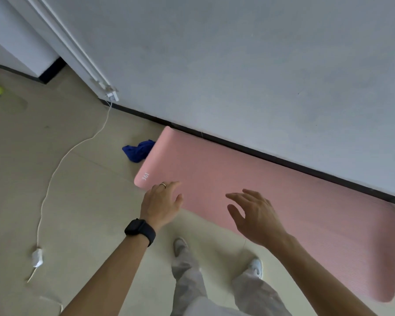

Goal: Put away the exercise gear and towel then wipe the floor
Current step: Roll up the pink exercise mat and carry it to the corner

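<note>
Legs: my grey trousers (187,277) and white shoes (257,266) stand on the beige tiled floor (82,201), just short of the mat.
Left hand (161,205): arm stretched forward, black wristwatch (140,231) on the wrist, ring on one finger; fingers loosely spread and empty, over the mat's near corner.
Right hand (254,215): palm down, fingers splayed wide, holding nothing, above the mat.
Flat pink foam exercise mat (283,201): unrolled on the floor along the wall's black skirting.
Crumpled blue towel (138,150): on the floor, touching the mat's far end.
White charger cable (62,160): trails across the floor at my left.
</note>
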`<control>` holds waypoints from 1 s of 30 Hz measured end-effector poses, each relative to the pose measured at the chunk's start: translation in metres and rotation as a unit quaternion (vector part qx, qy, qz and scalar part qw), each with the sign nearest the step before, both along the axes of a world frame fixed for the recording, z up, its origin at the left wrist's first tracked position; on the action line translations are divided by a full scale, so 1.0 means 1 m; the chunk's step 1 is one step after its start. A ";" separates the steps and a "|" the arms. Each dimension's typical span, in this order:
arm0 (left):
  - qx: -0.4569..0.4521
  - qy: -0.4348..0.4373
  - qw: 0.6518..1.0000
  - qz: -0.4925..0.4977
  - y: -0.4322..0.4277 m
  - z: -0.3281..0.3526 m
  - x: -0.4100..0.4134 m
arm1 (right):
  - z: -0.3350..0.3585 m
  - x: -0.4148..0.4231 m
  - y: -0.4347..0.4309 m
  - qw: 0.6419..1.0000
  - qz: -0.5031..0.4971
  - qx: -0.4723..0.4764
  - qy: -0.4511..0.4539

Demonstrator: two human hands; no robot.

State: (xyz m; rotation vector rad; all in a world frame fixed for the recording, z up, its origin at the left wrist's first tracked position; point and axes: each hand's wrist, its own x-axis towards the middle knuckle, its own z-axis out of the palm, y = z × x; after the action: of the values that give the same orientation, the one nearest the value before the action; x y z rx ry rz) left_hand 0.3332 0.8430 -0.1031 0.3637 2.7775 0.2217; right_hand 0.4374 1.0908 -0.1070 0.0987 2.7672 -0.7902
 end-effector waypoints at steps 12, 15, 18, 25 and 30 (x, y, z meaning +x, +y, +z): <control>-0.052 -0.083 0.995 -0.029 -0.103 -0.261 -0.198 | -0.230 -0.215 -0.116 0.995 -0.011 0.023 -0.099; -0.069 -0.093 0.993 -0.023 -0.137 -0.351 -0.237 | -0.315 -0.264 -0.144 0.992 0.006 0.028 -0.124; -0.091 -0.097 0.991 -0.014 -0.166 -0.439 -0.270 | -0.407 -0.305 -0.169 0.988 0.041 0.039 -0.146; -0.117 -0.071 0.990 0.029 -0.209 -0.606 -0.326 | -0.589 -0.370 -0.210 0.977 0.102 0.073 -0.171; -0.133 -0.047 0.989 0.046 -0.224 -0.674 -0.377 | -0.677 -0.418 -0.232 0.971 0.139 0.087 -0.177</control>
State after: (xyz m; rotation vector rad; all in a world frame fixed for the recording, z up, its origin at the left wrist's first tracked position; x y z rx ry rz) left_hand -0.0433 0.6190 -0.7772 0.1540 2.6873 -0.1082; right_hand 0.0190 0.8592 -0.7842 -0.1052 2.4318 -0.4115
